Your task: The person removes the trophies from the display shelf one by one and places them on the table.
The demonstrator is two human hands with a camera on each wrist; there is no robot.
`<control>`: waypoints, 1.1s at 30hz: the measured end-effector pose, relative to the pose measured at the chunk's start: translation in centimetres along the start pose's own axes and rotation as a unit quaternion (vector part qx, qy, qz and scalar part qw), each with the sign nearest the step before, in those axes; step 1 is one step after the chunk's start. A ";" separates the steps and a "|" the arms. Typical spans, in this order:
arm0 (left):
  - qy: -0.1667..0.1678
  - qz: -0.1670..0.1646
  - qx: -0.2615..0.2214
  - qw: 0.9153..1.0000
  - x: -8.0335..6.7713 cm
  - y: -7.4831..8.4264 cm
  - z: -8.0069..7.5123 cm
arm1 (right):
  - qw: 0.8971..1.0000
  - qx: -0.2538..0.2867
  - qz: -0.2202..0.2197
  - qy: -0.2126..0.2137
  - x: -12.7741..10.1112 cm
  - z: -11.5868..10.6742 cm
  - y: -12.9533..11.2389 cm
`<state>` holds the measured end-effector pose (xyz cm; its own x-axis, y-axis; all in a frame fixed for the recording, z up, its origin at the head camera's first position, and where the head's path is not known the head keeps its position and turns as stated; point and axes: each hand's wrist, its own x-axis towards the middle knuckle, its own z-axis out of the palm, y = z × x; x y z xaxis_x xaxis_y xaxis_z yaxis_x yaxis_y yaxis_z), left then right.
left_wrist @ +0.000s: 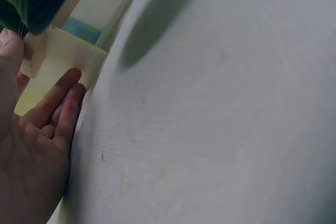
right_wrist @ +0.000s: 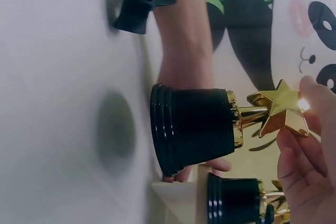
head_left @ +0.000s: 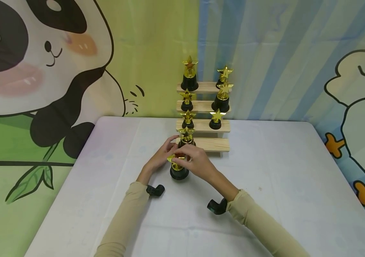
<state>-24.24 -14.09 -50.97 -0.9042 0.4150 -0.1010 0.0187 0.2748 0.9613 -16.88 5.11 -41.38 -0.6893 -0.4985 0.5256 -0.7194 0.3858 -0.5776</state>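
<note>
A gold star trophy with a black base [head_left: 179, 172] is at the table's middle, just in front of a stepped wooden stand [head_left: 215, 144]. My right hand [head_left: 187, 157] pinches its star top [right_wrist: 281, 111]. In the right wrist view the black base [right_wrist: 193, 129] hangs a little off the white cloth, its shadow apart from it. My left hand [head_left: 168, 150] lies at the trophy's left side with fingers [left_wrist: 55, 111] nearly straight, next to the lowest step [left_wrist: 68, 56]. Another star trophy [head_left: 186, 137] stands on that lowest step right behind my hands.
The stand's upper steps carry several more star trophies [head_left: 189, 75], in a left and a right column. The right end of the lowest step is bare wood. A white cloth [head_left: 282, 171] covers the table. A cartoon panda backdrop [head_left: 41, 64] hangs behind.
</note>
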 end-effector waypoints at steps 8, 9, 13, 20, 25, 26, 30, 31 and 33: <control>-0.006 0.019 -0.006 1.000 -0.2 0.2 0.1 | 1.000 -0.002 0.014 -0.017 -0.2 1.0 0.4; -0.007 0.019 -0.005 1.000 -0.2 0.3 0.1 | 1.000 -0.001 0.016 -0.020 -0.2 1.1 0.5; -0.007 0.020 -0.001 1.000 -0.2 0.4 0.0 | 0.999 -0.007 0.020 -0.024 -0.3 1.4 0.8; -0.013 0.005 0.000 1.000 -0.3 0.7 -0.1 | 0.999 -0.011 0.018 -0.025 -0.6 1.9 1.5; -0.019 0.003 0.003 1.000 -1.1 2.4 -0.2 | 0.999 -0.005 0.027 -0.028 -0.7 2.0 1.6; -0.020 0.005 0.005 1.000 -1.3 2.8 -0.2 | 0.999 -0.006 0.029 -0.028 -0.7 2.0 1.6; -0.018 0.010 0.005 1.000 -1.7 3.3 -0.1 | 0.999 -0.011 0.032 -0.030 -0.7 2.0 1.7; -0.018 0.011 0.003 1.000 -1.7 3.3 -0.1 | 0.999 -0.012 0.031 -0.030 -0.7 2.0 1.7; -0.016 0.012 0.003 1.000 -1.7 3.2 -0.1 | 0.999 -0.013 0.032 -0.032 -0.7 1.9 1.7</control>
<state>-22.67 -13.96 -47.66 -0.8897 0.4482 -0.0865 0.0426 0.2701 0.9619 -17.45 4.65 -43.95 -0.7271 -0.5214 0.4466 -0.6771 0.4373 -0.5918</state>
